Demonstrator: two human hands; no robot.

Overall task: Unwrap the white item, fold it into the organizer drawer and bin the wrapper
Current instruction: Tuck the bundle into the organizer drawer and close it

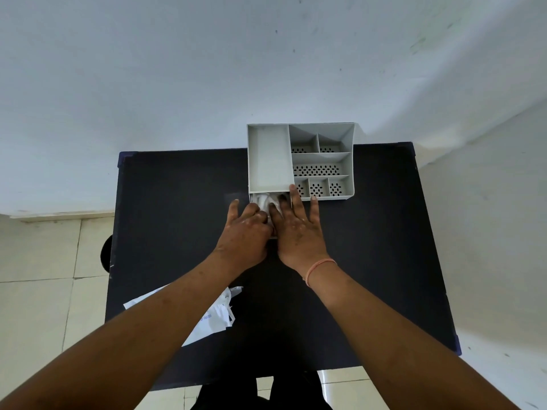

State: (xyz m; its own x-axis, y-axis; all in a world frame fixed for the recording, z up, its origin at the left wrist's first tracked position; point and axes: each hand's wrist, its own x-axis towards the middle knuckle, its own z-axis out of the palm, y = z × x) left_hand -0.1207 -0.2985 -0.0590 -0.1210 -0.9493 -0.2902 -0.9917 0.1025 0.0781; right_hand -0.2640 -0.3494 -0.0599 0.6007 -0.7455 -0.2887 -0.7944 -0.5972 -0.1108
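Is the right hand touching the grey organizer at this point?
Touching. The head view shows the right hand with its fingertips resting against the organizer's front edge, no gap visible.

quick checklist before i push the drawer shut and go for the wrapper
1. White item inside the drawer: partly ok; crumpled white material shows in it, but whether any sticks out is hidden by the hands.
2. Item folded neatly: cannot tell, it looks bunched.
3. Left hand clear of the drawer: not ok, its fingers are curled on the item.
4. Right hand clear: not ok, it lies flat at the drawer, fingertips touching the organizer front.
5. Wrapper binned: not ok, it lies on the table under the left forearm.
6. Bin located: cannot tell, none clearly in view.
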